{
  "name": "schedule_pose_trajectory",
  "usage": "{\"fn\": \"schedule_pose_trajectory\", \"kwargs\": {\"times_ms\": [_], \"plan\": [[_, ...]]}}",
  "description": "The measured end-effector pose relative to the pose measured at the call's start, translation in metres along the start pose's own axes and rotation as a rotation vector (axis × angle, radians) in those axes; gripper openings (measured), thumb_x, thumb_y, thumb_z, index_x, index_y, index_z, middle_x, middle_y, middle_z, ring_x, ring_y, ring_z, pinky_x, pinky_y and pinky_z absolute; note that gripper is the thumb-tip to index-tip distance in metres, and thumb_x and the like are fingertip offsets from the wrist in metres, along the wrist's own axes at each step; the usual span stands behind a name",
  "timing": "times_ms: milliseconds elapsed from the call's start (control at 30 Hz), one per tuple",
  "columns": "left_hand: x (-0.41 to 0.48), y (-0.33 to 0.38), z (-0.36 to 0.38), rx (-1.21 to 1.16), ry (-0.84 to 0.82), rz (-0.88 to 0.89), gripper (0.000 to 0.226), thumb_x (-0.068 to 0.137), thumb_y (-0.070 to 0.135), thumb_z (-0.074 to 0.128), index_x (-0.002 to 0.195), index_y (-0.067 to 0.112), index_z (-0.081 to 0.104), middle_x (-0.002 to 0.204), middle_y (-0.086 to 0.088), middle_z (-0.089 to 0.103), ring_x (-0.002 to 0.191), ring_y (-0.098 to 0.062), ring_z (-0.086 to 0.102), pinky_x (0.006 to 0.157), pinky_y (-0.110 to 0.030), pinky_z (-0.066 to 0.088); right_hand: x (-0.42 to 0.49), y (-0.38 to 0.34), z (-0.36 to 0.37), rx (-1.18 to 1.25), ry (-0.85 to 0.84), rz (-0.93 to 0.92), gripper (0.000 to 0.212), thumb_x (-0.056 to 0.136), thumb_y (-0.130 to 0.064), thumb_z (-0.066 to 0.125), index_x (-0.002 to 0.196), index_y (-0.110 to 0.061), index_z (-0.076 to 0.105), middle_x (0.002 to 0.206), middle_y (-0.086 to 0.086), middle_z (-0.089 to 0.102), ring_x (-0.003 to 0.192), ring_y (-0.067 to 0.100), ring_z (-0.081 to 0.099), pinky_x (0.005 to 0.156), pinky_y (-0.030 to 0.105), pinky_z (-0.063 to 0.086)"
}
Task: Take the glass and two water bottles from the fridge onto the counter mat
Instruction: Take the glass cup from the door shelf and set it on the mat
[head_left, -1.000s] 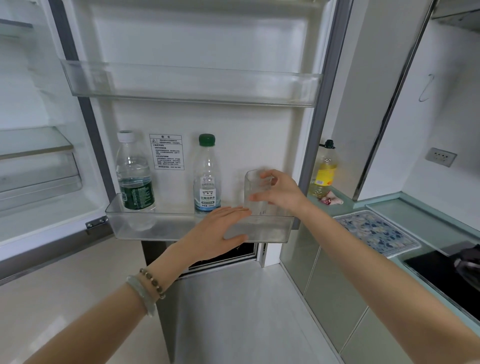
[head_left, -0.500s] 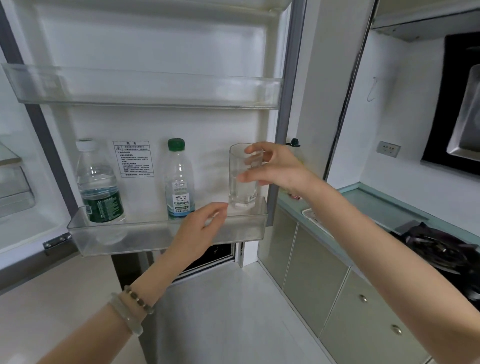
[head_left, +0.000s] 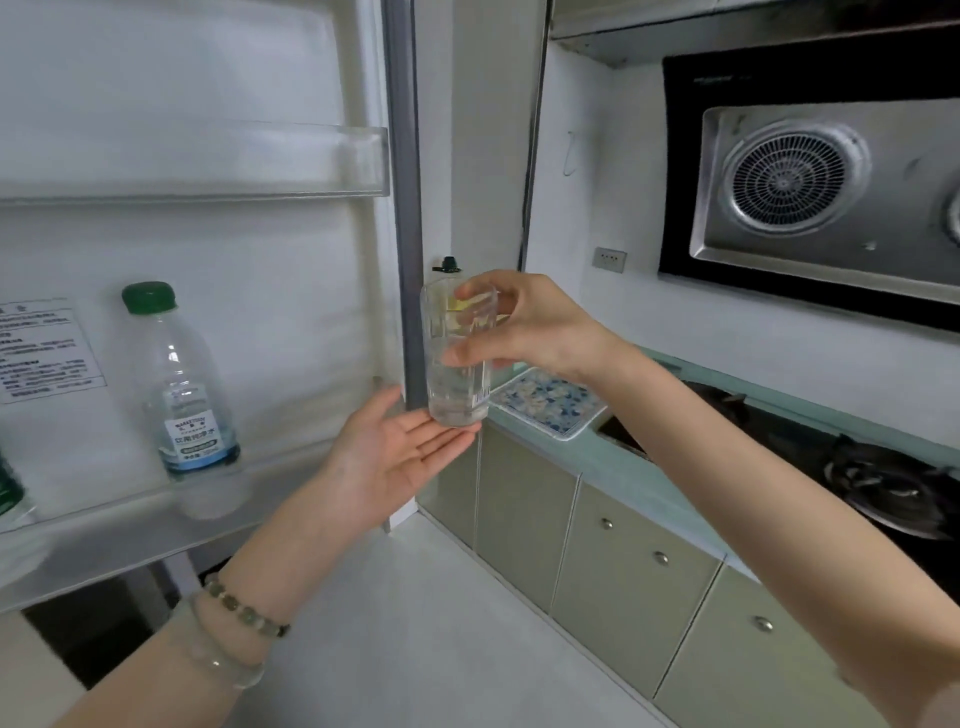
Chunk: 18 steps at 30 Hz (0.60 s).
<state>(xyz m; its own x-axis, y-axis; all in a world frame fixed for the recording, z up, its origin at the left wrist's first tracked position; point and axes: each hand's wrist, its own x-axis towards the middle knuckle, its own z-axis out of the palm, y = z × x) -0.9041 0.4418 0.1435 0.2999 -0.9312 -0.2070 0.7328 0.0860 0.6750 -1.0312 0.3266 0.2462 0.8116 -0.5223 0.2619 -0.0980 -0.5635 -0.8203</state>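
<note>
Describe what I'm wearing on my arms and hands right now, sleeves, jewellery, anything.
No sleeves or gloves show; both forearms are bare. The wrist of the left hand carries a beaded bracelet of small greenish and brownish beads and, beside it, a pale translucent bangle. The right hand and its wrist show no ring, watch or band.

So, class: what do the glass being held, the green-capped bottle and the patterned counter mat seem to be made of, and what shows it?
Glass: probably clear glass; see-through walls, thick-looking base.
Green-capped bottle: likely glossy plastic; transparent, bright highlights, moulded cap.
Counter mat: unclear, a flat blue-and-white patterned sheet with pale border.
</note>
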Motion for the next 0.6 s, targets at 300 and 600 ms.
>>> {"fn": "schedule_pose_trajectory", "kwargs": {"times_ms": [300, 600], "plan": [[0.053, -0.039, 0.030, 0.005, -0.120, -0.154, 0.054, 0.099, 0.038, 0.040, 0.115, -0.012, 0.053, 0.115, -0.031, 0.065, 0.112, -0.038, 0.062, 0.077, -0.041, 0.058, -0.027, 0.040, -0.047, -0.036, 0.188, 0.154, 0.063, 0.059, -0.020, 0.091, 0.113, -0.017, 0.060, 0.104, 0.005, 0.068, 0.080, 0.017, 0.067, 0.069, 0.040, 0.058], [0.134, -0.079, 0.048, -0.068, -0.175, -0.229, 0.054, 0.100, 0.037, 0.041, 0.115, -0.013, 0.051, 0.106, -0.029, 0.069, 0.094, -0.036, 0.071, 0.070, -0.042, 0.061, -0.020, 0.101, -0.097, -0.054, 0.280, 0.233, 0.068, 0.056, -0.022, 0.091, 0.116, -0.017, 0.060, 0.107, 0.004, 0.066, 0.096, 0.019, 0.067, 0.072, 0.040, 0.060]]}}
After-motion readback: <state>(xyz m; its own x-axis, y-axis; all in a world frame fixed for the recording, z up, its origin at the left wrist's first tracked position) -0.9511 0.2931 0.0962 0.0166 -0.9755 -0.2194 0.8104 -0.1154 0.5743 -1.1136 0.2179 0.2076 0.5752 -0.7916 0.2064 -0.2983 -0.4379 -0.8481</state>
